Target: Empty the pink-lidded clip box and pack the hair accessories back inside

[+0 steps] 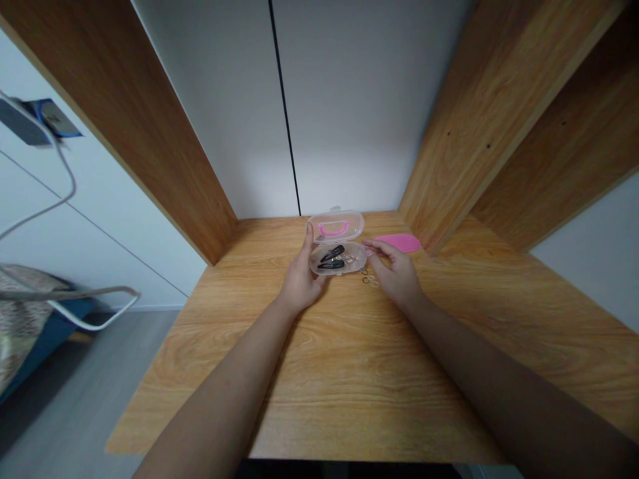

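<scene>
Because the clear plastic case [337, 258] lies open on the wooden desk [349, 372], your left hand [301, 279] curls around its left edge to steady it, lid tilted back. Your right hand [394, 271], half open, rests fingertips at the case's right rim; whether it pinches anything, I cannot tell. Inside lie two black hair clips [331, 258]; a few small rings [370, 280] sit just right of the case, one pink piece [399, 243] beyond.
</scene>
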A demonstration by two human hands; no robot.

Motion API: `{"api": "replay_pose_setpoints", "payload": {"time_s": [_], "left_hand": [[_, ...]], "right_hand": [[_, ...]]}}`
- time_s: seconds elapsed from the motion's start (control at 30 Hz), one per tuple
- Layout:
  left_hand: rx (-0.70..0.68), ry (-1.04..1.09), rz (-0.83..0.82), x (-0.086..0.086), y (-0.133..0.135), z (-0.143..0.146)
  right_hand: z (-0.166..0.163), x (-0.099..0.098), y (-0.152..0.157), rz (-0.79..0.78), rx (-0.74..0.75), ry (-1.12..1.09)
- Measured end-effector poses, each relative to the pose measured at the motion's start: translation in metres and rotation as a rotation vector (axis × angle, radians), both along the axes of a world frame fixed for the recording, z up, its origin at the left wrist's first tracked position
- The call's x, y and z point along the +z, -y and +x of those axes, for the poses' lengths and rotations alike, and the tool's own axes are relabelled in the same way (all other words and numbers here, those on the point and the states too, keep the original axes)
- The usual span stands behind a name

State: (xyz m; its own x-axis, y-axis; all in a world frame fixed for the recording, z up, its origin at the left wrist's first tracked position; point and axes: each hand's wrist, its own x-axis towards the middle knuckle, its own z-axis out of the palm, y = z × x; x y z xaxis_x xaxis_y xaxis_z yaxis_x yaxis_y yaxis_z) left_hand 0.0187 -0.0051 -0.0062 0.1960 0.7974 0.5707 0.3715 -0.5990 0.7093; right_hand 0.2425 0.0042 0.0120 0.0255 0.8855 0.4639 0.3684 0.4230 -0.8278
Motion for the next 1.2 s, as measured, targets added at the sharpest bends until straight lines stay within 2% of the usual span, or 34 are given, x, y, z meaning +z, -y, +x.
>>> {"api": "replay_pose_setpoints", "payload": {"time_s": [0.4, 0.67, 1.0, 1.2], "left_hand": [[0.034, -0.082, 0.044, 0.007, 0.004, 0.001], [0.012, -0.207, 0.181, 0.008, 0.003, -0.004], [-0.069, -0.163, 0.178, 0.015, 0.009, -0.002], [-0.026, -0.204, 0.127, 0.013, 0.008, -0.001]], "right_hand": [[0.001, 0.001, -0.001, 0.029, 0.012, -0.028], [0.004, 0.002, -0.002, 0.033, 0.056, 0.028], [0.004, 0.003, 0.0, 0.01, 0.027, 0.016], [0.003, 0.006, 0.002, 0.022, 0.022, 0.02]]}}
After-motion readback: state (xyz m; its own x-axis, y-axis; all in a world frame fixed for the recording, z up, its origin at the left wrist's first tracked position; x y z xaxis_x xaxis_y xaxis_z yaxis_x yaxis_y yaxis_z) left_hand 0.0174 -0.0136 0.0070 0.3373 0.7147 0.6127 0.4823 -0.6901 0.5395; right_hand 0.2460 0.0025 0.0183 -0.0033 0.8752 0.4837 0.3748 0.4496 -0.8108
